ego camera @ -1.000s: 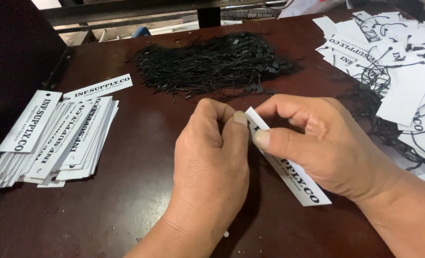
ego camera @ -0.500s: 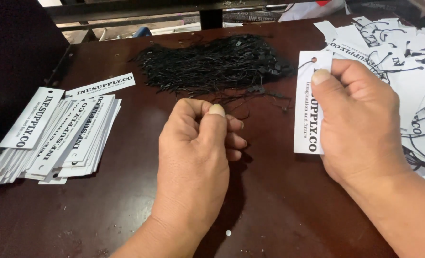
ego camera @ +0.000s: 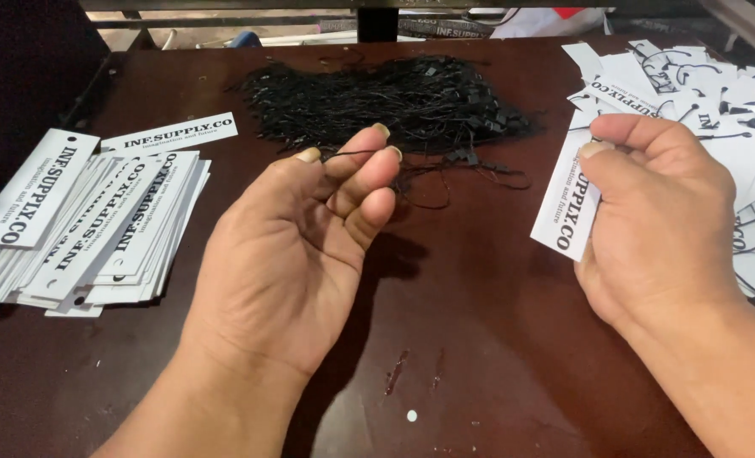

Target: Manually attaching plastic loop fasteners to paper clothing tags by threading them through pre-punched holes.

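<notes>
My left hand [ego camera: 305, 246] is raised palm-up over the dark brown table [ego camera: 479, 339], pinching a thin black string loop [ego camera: 356, 154] between thumb and fingertips. The string trails toward a heap of black string fasteners [ego camera: 394, 97] at the table's far middle. My right hand [ego camera: 657, 212] grips a white printed paper tag [ego camera: 568, 199] by its upper end, holding it upright near the right side of the table.
A fanned stack of white printed tags [ego camera: 89, 225] lies at the left. A loose pile of white tags with black strings attached [ego camera: 716, 93] covers the far right. A small white dot [ego camera: 410, 416] sits near the front edge.
The hands were joined on the tag, then parted. My right hand carried the tag to the right; my left hand turned palm-up and lifted a black string from the heap.
</notes>
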